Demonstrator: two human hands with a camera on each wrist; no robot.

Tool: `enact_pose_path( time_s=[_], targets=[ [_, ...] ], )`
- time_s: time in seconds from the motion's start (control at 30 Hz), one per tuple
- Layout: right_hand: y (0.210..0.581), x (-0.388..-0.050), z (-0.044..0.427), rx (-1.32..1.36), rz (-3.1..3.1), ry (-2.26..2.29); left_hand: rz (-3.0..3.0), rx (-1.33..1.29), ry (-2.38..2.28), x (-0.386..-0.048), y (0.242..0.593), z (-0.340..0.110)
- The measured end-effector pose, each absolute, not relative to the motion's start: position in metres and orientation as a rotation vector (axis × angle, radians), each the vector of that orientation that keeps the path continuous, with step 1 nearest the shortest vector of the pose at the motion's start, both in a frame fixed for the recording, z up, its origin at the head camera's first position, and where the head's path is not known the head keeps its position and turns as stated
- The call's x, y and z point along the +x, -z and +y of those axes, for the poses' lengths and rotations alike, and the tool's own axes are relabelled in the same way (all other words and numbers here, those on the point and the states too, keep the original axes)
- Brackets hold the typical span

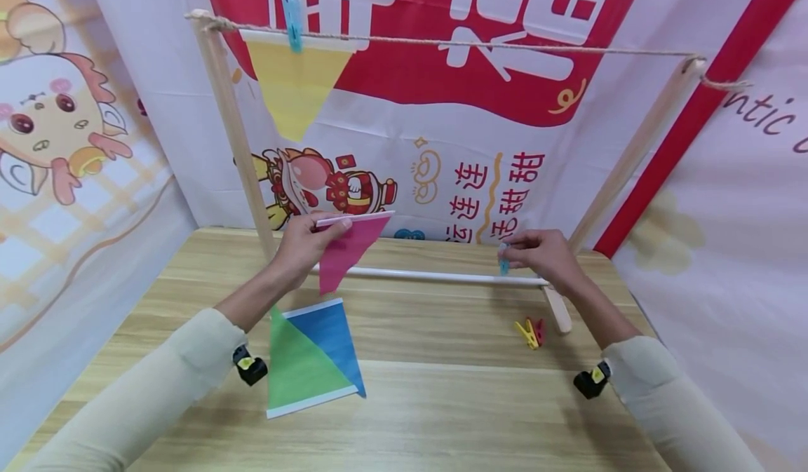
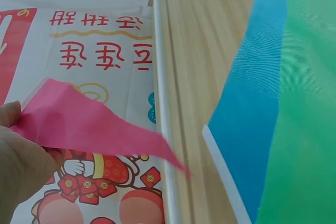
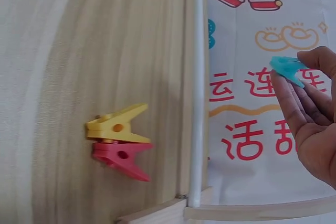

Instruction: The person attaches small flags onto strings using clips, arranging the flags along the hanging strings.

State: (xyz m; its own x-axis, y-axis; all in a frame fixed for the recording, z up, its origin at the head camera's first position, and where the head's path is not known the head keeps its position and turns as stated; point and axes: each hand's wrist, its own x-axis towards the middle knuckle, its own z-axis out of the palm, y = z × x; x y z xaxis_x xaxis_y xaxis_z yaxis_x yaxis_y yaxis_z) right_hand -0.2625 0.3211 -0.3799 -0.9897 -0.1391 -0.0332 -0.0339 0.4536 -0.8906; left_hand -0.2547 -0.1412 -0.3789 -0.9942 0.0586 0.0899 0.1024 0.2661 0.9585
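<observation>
My left hand (image 1: 303, 249) pinches the white top edge of a pink triangular pennant (image 1: 350, 247), whose point hangs down over the table. In my right hand (image 1: 544, 256) a light blue clothespin (image 3: 287, 67) is held between thumb and fingers. A yellow pennant (image 1: 297, 86) hangs from the twine (image 1: 454, 42) near its left end, under another light blue clothespin (image 1: 292, 23). Green (image 1: 303, 370) and blue (image 1: 328, 335) pennants lie overlapping on the table below my left hand. Yellow (image 3: 118, 124) and red (image 3: 123, 158) clothespins lie side by side below my right hand.
Two wooden posts, left (image 1: 230, 128) and right (image 1: 637, 149), hold up the twine. A white rod (image 1: 442, 275) runs low between them, and a wooden foot (image 1: 557, 309) juts forward at the right. Behind the table (image 1: 442, 409) hangs a printed cloth (image 1: 404, 135).
</observation>
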Motion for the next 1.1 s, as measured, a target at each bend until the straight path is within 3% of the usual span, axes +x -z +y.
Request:
enact_pose_path(
  time_s=[1.1],
  targets=[
    [0.307, -0.27, 0.291, -0.347, 2.772, 1.423, -2.321, -0.111, 1.891, -0.265, 0.33, -0.129]
  ],
)
